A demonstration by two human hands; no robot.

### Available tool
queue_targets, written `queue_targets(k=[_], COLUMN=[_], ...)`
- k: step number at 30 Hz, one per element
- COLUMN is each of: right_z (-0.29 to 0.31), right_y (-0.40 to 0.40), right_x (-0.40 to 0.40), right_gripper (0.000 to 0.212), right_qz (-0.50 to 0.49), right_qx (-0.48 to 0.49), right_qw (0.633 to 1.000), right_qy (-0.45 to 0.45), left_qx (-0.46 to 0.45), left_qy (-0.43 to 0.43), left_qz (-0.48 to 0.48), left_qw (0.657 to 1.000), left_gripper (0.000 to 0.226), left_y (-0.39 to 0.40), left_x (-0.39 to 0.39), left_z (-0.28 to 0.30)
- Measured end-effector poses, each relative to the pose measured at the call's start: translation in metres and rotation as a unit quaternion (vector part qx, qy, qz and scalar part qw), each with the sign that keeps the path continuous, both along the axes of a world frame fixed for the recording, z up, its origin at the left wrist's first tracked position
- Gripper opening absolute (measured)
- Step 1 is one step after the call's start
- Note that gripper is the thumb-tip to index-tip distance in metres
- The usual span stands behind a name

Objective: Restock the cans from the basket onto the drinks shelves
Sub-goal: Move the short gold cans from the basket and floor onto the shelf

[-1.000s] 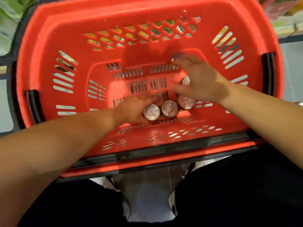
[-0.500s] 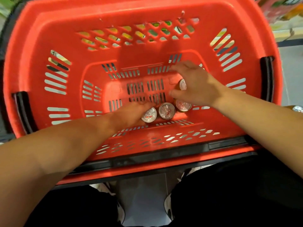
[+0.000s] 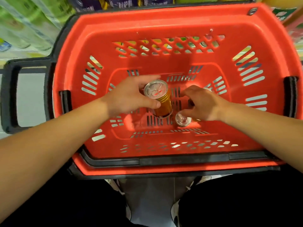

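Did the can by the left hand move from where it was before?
Yes. The left hand now grips the gold can and has lifted it off the red basket's floor, away from the can left standing there.

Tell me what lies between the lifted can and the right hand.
In the head view, only bare slotted basket floor separates the lifted can from the right hand.

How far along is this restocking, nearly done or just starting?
Nearly done: the red basket looks almost emptied. In hand: the left hand holds a lifted gold can; the right hand reaches over others. Left: one can stands free, and no shelving is visible.
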State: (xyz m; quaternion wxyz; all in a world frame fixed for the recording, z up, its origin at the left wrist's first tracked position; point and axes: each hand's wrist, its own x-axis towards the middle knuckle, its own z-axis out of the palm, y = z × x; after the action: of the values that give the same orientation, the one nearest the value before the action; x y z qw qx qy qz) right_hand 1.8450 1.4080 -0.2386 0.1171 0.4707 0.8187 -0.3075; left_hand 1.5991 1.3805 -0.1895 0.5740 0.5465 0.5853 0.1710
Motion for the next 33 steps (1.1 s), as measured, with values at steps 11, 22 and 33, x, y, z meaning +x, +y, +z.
queue_targets(k=[11,22,33], right_z=[-0.019,-0.07,-0.083], right_y=[0.0,0.001,0.001], right_x=[-0.003,0.0,0.001], right_gripper=[0.056,0.094,0.086], right_qz=[0.065,0.266,0.112], right_qx=[-0.028,-0.061,-0.077], right_qw=[0.997,0.954,0.99], right_qy=[-0.011,-0.124,-0.041], left_qx=[-0.045,-0.053,-0.033], left_qy=[-0.21,-0.132,-0.134], left_qz=[0.248,0.273,0.286], left_qw=[0.945,0.952,0.948], left_gripper=[0.043,0.046,0.048], left_y=[0.002,0.006,0.021], left_x=[-0.007,0.008,-0.001], left_z=[0.038,0.025,0.02])
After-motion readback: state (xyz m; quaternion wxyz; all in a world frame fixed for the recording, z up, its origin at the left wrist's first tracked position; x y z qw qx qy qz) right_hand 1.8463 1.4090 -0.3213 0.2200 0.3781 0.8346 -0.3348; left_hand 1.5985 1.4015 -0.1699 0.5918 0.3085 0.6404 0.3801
